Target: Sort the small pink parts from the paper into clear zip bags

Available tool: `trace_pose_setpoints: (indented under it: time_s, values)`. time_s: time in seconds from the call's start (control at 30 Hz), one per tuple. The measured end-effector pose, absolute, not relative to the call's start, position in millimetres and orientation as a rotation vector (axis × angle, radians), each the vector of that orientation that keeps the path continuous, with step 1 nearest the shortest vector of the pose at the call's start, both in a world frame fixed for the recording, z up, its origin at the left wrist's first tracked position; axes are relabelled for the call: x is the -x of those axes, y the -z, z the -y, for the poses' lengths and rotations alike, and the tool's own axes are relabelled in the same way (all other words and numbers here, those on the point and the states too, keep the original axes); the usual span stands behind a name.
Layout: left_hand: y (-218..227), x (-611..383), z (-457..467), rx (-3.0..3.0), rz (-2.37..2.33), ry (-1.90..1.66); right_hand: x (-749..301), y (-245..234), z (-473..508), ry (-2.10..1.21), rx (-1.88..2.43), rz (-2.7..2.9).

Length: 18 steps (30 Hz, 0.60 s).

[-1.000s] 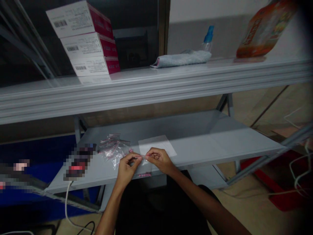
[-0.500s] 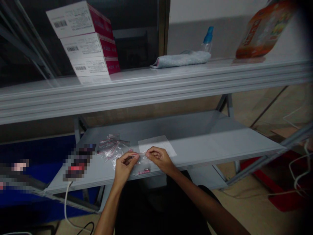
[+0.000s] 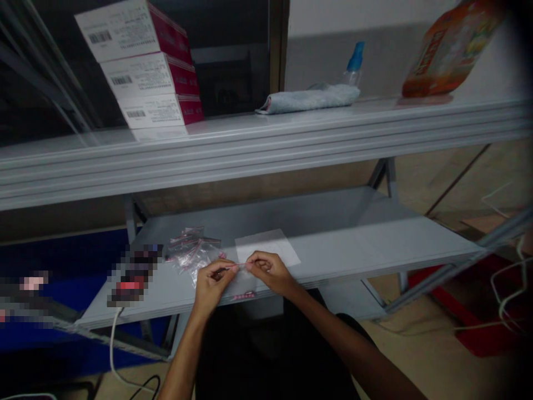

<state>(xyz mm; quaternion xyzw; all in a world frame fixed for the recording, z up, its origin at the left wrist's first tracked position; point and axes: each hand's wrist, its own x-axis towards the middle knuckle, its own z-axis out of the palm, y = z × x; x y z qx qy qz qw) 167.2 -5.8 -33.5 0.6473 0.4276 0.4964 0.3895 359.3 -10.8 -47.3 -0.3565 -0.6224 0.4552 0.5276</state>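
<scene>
My left hand (image 3: 212, 284) and my right hand (image 3: 268, 271) meet over the front of the lower grey shelf (image 3: 366, 233). Both pinch the top edge of a small clear plastic bag (image 3: 244, 282) that has pink pieces at its bottom. Just left of my hands lies a pile of similar small clear bags (image 3: 192, 250) with pink contents. A flat clear sheet or bag (image 3: 266, 247) lies on the shelf right behind my hands.
The upper shelf (image 3: 266, 144) carries three stacked white-and-magenta boxes (image 3: 145, 72), a folded grey cloth (image 3: 310, 100), a blue-capped spray bottle (image 3: 353, 64) and an orange packet (image 3: 452, 47). A blurred-out object (image 3: 133, 275) with a white cable lies at the left.
My hands have stayed pinched on the bag's top edge, shifting only slightly along it. The bag swung a little. The view moved a bit.
</scene>
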Motion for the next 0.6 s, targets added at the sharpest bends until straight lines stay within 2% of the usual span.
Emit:
trace_pose_setpoints:
  time_s: [0.2,0.43,0.6]
  values:
    - [34.4,-169.0,4.8,-1.656,-1.134,-1.204,-362.0,46.5,12.6,-0.984,0.841,1.535]
    - [35.2,-169.4,4.6,-1.684,-1.087,-1.226,-357.4,49.0,12.3,-1.050,0.868,1.551]
    - [30.6,-171.2,7.0,-1.754,-1.055,-1.198,-360.9,47.3,14.8,-0.912,0.846,1.653]
